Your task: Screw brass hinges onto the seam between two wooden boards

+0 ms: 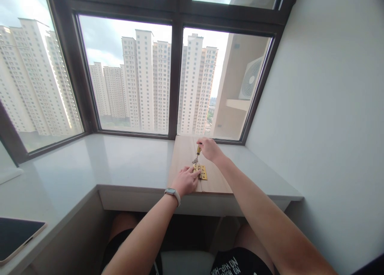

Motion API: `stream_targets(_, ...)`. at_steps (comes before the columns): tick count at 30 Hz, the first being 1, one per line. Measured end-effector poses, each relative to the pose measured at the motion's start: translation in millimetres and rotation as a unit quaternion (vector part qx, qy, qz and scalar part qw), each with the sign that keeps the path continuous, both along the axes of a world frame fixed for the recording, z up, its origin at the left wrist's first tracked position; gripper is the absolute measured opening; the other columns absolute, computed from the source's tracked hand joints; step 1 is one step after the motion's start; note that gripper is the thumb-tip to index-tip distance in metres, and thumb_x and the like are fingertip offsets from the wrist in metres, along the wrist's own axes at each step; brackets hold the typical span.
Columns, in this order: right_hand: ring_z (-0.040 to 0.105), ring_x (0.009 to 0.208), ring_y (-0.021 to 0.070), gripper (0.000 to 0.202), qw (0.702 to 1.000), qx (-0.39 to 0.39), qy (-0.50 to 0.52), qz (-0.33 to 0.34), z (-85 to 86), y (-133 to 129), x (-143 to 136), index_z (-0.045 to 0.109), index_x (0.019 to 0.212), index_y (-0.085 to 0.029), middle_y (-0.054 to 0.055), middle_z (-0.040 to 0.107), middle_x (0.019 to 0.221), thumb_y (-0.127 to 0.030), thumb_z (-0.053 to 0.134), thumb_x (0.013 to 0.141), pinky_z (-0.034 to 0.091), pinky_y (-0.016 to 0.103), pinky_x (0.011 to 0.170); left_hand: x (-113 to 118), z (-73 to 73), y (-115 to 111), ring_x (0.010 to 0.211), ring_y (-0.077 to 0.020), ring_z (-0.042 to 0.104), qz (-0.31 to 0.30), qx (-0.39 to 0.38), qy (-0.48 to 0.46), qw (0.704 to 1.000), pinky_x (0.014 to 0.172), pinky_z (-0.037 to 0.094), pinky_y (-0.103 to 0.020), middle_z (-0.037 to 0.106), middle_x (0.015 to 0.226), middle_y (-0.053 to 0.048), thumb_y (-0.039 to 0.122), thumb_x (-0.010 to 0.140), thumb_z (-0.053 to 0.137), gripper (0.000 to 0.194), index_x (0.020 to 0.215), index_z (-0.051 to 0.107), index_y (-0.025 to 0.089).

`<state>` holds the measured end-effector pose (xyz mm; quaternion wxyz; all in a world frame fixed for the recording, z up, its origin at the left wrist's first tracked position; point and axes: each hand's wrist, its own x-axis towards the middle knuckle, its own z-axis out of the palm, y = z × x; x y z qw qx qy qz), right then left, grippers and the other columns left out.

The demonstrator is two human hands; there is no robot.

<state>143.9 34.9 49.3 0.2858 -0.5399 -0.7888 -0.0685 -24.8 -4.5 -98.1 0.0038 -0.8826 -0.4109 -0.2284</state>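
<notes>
A brass-coloured hinge (204, 173) with several holes lies on two pale wooden boards (183, 155), across the seam between them. My left hand (186, 180), with a watch on its wrist, holds the hinge down, its fingers over the left leaf. The handle of a yellow screwdriver (198, 149) is gripped in my right hand (210, 149). Its shaft points down at the hinge's upper left part; whether the tip sits in a screw is too small to tell. Small metal pieces (195, 161), perhaps screws, lie just beyond the hinge.
The boards rest on a white window ledge (135, 159) under dark-framed windows. A tablet-like device (19, 237) lies on the ledge at the lower left. To the right rises a white wall (324, 95). My legs are beneath the ledge.
</notes>
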Motion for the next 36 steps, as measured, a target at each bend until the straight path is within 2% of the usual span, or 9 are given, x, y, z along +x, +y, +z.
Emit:
stream_targets(4, 0.069, 0.105, 0.0188, 0.027, 1.0, -0.018, -0.009, -0.005, 2.7, -2.7, 1.3, 0.075, 0.113, -0.019, 0.008, 0.076, 0.115, -0.008, 0.056, 0.097, 0.047, 0.025, 0.092, 0.9, 1.1, -0.6, 0.132, -0.032, 0.048, 0.003, -0.003, 0.007, 1.0, 0.107, 0.045, -0.05, 0.054, 0.149, -0.008, 0.04, 0.106, 0.039, 0.046, 0.149, 0.054, 0.036)
stream_targets(10, 0.07, 0.105, 0.0192, 0.024, 0.999, -0.021, -0.009, -0.025, 3.8, -3.1, 3.6, 0.076, 0.112, -0.02, 0.008, 0.077, 0.113, -0.01, 0.059, 0.097, 0.048, 0.026, 0.092, 1.7, -1.6, 2.4, 0.131, -0.0322, 0.048, 0.003, -0.004, 0.009, 1.0, 0.108, 0.044, -0.051, 0.056, 0.146, -0.009, 0.04, 0.106, 0.04, 0.046, 0.15, 0.054, 0.035)
stream_targets(16, 0.071, 0.102, 0.0192, 0.024, 1.0, -0.012, -0.009, -0.014, 3.2, -0.6, 6.2, 0.076, 0.109, -0.02, 0.006, 0.078, 0.109, -0.01, 0.059, 0.097, 0.048, 0.026, 0.091, 1.6, -5.1, 5.6, 0.131, -0.0317, 0.048, -0.002, -0.002, 0.001, 1.0, 0.108, 0.044, -0.05, 0.057, 0.146, -0.007, 0.04, 0.106, 0.039, 0.045, 0.149, 0.054, 0.037)
stream_targets(30, 0.071, 0.1, 0.0199, 0.023, 0.999, -0.028, -0.022, -0.033, 7.9, -2.6, 6.5, 0.077, 0.108, -0.021, 0.006, 0.078, 0.106, -0.012, 0.059, 0.097, 0.048, 0.026, 0.088, -1.2, -3.3, 3.2, 0.131, -0.0335, 0.046, -0.008, -0.01, -0.005, 1.0, 0.106, 0.043, -0.051, 0.054, 0.15, -0.01, 0.039, 0.106, 0.04, 0.047, 0.15, 0.054, 0.033)
stream_targets(36, 0.072, 0.102, 0.0204, 0.024, 0.998, -0.039, -0.024, -0.037, 9.1, -2.6, 6.1, 0.077, 0.111, -0.022, 0.005, 0.079, 0.107, -0.014, 0.059, 0.097, 0.049, 0.027, 0.09, -1.8, -3.7, 3.9, 0.131, -0.0325, 0.046, -0.005, -0.004, 0.004, 1.0, 0.105, 0.044, -0.05, 0.054, 0.148, -0.009, 0.039, 0.105, 0.041, 0.046, 0.149, 0.054, 0.035)
